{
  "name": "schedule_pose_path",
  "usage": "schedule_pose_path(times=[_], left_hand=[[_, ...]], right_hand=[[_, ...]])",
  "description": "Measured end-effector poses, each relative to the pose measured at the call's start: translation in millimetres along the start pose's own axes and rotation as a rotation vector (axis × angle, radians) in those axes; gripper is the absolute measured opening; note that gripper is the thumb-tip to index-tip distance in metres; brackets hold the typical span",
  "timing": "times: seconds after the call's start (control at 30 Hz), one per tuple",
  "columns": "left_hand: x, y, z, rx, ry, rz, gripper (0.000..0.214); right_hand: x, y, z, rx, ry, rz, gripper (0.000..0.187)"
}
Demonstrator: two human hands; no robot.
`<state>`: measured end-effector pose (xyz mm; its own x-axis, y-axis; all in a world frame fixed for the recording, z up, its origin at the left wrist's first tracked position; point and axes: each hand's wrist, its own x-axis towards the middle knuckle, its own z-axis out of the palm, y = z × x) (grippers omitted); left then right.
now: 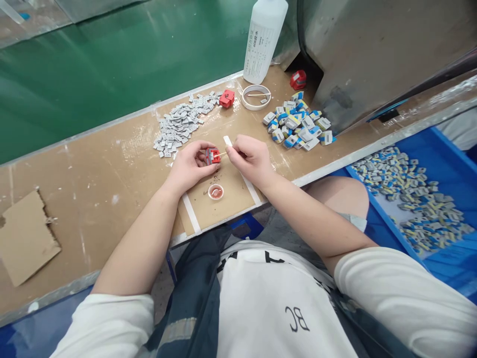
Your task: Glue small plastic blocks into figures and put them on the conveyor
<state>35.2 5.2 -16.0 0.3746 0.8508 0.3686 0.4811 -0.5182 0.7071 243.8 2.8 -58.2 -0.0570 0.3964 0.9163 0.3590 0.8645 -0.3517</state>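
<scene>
My left hand (190,166) is closed around a small red block (213,156) held just above the brown worktop (112,169). My right hand (251,158) pinches a thin stick (222,154) whose tip touches the block's face. A tiny round dish of reddish liquid (216,191) sits on the worktop right below both hands. Small loose bits lie scattered between the dish and the hands.
Grey flat pieces (181,124) are heaped behind my left hand, with a red block (226,98) beside them. A tape ring (256,96), white bottle (264,40), another red block (298,79) and blue-grey parts (298,124) lie far right. A blue bin (447,169) holds several more parts.
</scene>
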Motion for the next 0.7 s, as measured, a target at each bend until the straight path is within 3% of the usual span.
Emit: schedule_pose_path(times=[0.2,0.4,0.7], left_hand=[[0.1,-1.3,-0.5,-0.010,0.000,-0.012,0.053],[-0.7,-3.9,-1.2,-0.013,-0.007,-0.014,0.053],[-0.8,1.5,-1.1,-0.017,0.000,-0.027,0.054]], right_hand=[[-0.9,-1.3,-1.6,0.014,-0.035,0.024,0.046],[0.5,0.0,-4.6,0.032,0.097,0.120,0.048],[2.0,1.3,-4.8,0.032,0.018,0.169,0.058]])
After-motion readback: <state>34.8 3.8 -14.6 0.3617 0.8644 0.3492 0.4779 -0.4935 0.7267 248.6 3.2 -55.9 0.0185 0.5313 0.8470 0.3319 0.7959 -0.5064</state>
